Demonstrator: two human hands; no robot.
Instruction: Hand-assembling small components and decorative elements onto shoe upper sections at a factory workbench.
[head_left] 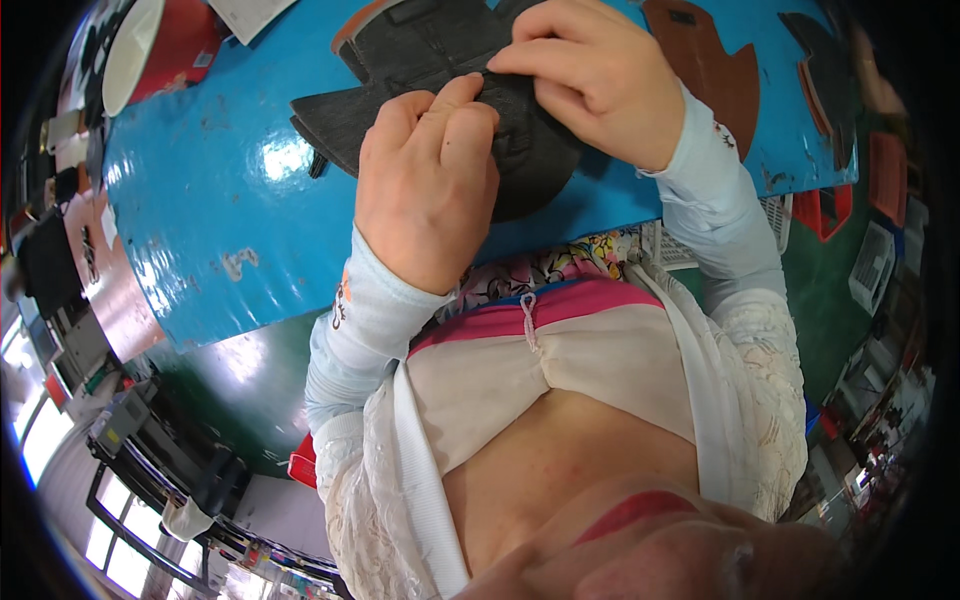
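Working with my left hand (425,175) and right hand (610,85) close together over the black leather-like piece (535,150) on the blue table (215,215), fingers curled nearly closed though I cannot tell what they pinch, I'd best press lightly and evenly, avoiding creases

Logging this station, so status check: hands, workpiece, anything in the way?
Left hand, right hand: both on black piece. Black piece over blue table. Brown piece at right; no obstruction seen.
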